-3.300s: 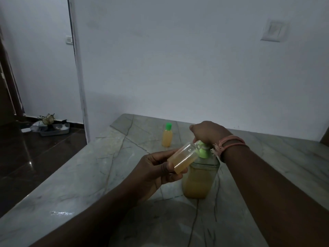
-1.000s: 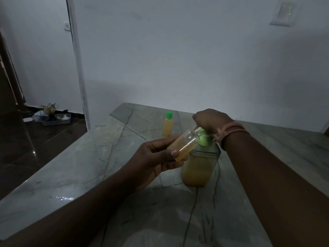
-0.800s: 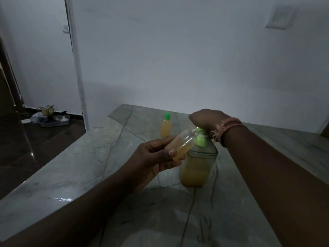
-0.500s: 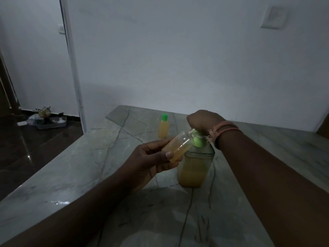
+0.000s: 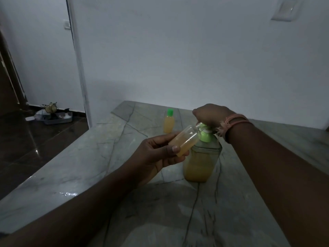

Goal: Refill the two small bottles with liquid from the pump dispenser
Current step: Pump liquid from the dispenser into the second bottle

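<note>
The pump dispenser (image 5: 202, 163), a clear bottle of yellow-orange liquid with a green pump top, stands on the marble counter (image 5: 92, 157). My right hand (image 5: 210, 114) sits on top of the pump head, fingers curled over it. My left hand (image 5: 156, 157) grips a small uncapped clear bottle (image 5: 185, 141), tilted, its mouth up against the pump's nozzle; it is partly filled with the same liquid. A second small bottle (image 5: 168, 123) with a green cap stands upright farther back on the counter.
A white wall rises right behind the counter. The counter's left edge drops to a dark floor, where a tray with small items (image 5: 53, 116) lies by a doorway. A pink band circles my right wrist (image 5: 235, 122).
The view has shifted slightly. My hands stay put on the pump and the small bottle, and the liquid in the small bottle looks about the same as one second ago.
</note>
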### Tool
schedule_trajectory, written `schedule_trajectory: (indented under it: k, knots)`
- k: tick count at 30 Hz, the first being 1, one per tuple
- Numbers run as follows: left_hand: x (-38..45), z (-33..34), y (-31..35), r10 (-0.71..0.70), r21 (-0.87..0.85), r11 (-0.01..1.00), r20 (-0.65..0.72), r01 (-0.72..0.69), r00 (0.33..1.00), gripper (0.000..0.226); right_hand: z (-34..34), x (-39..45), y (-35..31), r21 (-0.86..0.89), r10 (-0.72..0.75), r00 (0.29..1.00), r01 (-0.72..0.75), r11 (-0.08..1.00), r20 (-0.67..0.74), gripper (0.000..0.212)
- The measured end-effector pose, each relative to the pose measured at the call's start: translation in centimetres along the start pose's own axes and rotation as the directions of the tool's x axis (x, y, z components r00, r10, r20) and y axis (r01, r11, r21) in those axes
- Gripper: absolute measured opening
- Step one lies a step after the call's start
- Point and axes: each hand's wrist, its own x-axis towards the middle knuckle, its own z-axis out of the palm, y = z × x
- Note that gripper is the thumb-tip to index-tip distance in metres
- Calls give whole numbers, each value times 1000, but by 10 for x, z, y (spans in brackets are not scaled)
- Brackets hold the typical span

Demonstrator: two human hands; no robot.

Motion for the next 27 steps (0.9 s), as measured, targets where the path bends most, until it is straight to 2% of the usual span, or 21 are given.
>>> schedule_trajectory:
  k: [6,12,27]
  knots:
    - [1,-2,0,-11,1,1000,-8,11,1000,57,5,9,5,81,-4,1000,5,997,-11,36]
    - [1,-2,-1,-10,32,999,-5,10,1000,51,4,3,0,-21,-11,999,10,1000,-33,37]
    - [1,-1,-1,3,34,999,-29,-2,1000,47,-1,2,-3,-40,6,1000,-5,999,22,31]
